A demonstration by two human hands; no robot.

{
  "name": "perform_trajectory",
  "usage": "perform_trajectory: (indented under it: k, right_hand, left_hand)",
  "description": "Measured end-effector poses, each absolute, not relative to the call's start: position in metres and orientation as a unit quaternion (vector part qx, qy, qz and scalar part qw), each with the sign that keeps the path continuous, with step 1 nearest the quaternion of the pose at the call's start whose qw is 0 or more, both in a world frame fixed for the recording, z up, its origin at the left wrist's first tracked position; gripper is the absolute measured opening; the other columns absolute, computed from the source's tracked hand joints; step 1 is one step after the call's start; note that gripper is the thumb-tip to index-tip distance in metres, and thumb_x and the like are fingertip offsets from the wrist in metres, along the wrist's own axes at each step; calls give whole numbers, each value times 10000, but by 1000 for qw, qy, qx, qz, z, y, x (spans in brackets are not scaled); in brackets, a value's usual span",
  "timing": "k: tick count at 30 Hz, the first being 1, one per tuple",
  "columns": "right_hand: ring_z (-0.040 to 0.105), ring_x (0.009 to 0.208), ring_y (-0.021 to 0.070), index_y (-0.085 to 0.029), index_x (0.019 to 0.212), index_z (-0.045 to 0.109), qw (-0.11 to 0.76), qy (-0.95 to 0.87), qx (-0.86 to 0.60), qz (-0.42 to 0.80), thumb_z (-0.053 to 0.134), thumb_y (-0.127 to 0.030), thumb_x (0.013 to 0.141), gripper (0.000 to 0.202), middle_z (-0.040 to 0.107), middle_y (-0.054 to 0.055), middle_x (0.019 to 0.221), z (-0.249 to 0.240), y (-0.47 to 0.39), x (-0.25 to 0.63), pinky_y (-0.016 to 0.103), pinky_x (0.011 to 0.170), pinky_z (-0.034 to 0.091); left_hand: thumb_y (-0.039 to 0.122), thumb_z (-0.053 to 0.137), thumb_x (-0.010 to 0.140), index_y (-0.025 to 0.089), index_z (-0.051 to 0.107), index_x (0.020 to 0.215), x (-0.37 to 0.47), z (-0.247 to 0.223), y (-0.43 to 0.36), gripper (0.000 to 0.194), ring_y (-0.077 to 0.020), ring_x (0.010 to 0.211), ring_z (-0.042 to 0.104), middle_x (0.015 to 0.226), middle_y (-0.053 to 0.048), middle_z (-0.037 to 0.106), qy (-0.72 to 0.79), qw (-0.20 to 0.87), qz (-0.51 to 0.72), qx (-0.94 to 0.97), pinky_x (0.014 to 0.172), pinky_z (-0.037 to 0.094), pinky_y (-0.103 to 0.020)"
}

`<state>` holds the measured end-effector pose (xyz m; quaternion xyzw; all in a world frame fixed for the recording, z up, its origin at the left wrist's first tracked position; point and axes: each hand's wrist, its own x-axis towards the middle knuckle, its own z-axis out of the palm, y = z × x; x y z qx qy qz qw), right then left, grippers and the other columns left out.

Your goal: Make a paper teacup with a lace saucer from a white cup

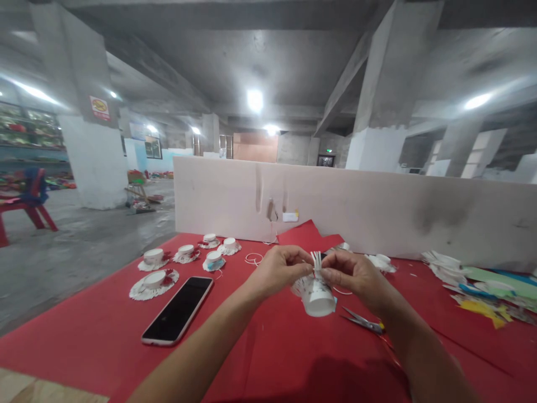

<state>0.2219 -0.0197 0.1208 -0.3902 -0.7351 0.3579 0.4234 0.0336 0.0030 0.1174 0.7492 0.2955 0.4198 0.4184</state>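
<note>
Between both hands, over the red tabletop, is a white paper cup (319, 302) with its side cut into strips, its round base turned toward me. My left hand (282, 270) pinches the strips from the left. From the right, my right hand (351, 274) closes its thumb and fingers on the same cup's strips, several of which stick up between the hands. Below my right hand lie scissors (364, 322), blades pointing left. A black-screened phone (178, 310) rests left of my left forearm.
Several cut cups with splayed strips, one a white cup (154, 279), sit at the table's left. Paper scraps (486, 310) pile up at the right. A pale board (356, 207) stands along the back edge. Red paper (304, 236) and a white string loop (253, 258) lie before it.
</note>
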Motion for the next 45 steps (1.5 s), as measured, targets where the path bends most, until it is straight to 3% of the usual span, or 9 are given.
perform_trajectory:
  k: [4,12,19,25,28,32,35,40,45]
  right_hand:
    - [508,590,108,-154,755,564,423,-737,-405,337,593,-317,753,166,557,-5,656,120,-19,220,231,543,403]
    - [483,557,113,-164,689,552,435,-730,-473,233,578,-314,726,158,554,-6,621,120,-23,217,228,495,360]
    - [464,540,112,-172,663,532,428,-728,-493,208,561,-301,729,148,539,-14,601,121,-24,216,227,482,334]
    - [474,595,121,-170,664,541,390,-759,-478,207,522,-212,727,78,538,-9,630,121,-24,218,241,544,361]
    - [479,601,118,-166,664,541,389,-761,-447,265,537,-221,723,81,530,-12,632,123,-24,219,243,560,374]
    - [496,580,113,-164,693,532,435,-726,-408,343,561,-296,751,147,526,-16,617,124,-21,222,242,550,391]
    - [515,581,113,-166,715,526,482,-700,-394,351,573,-321,761,168,533,-16,627,123,-18,223,250,566,416]
    - [549,631,129,-164,768,539,492,-698,-392,344,605,-339,747,189,570,6,684,120,-16,221,264,593,454]
    - [583,701,144,-185,931,508,514,-703,-394,295,641,-309,730,271,603,22,775,119,-19,220,259,604,480]
  left_hand:
    - [233,584,692,133,587,759,36,118,3,120,-74,547,476,637,5,545,297,450,430,724,501,372,-198]
    - [246,559,728,159,607,798,41,111,2,122,-80,537,496,681,-7,582,316,351,466,749,471,371,-190]
    - [212,551,732,163,624,774,44,112,-4,98,-78,494,480,564,21,527,330,306,492,745,478,384,-196]
    - [198,548,744,164,649,782,46,110,-6,113,-91,552,500,611,-2,572,313,277,495,762,532,402,-218]
    - [225,561,757,174,630,913,46,109,-3,177,-93,573,509,706,-19,610,279,315,497,759,548,410,-228]
    - [315,616,746,192,451,1199,44,112,2,498,-123,678,557,946,-73,621,245,432,513,700,579,429,-247]
    - [318,662,711,158,506,1115,43,115,3,461,-146,771,568,937,-80,617,241,490,497,675,657,432,-260]
    - [270,681,684,139,594,818,43,111,5,207,-120,697,553,776,-33,613,225,535,466,668,650,406,-246]
    - [267,685,677,162,591,874,41,109,10,242,-102,660,533,750,-5,594,198,546,495,646,621,388,-235]
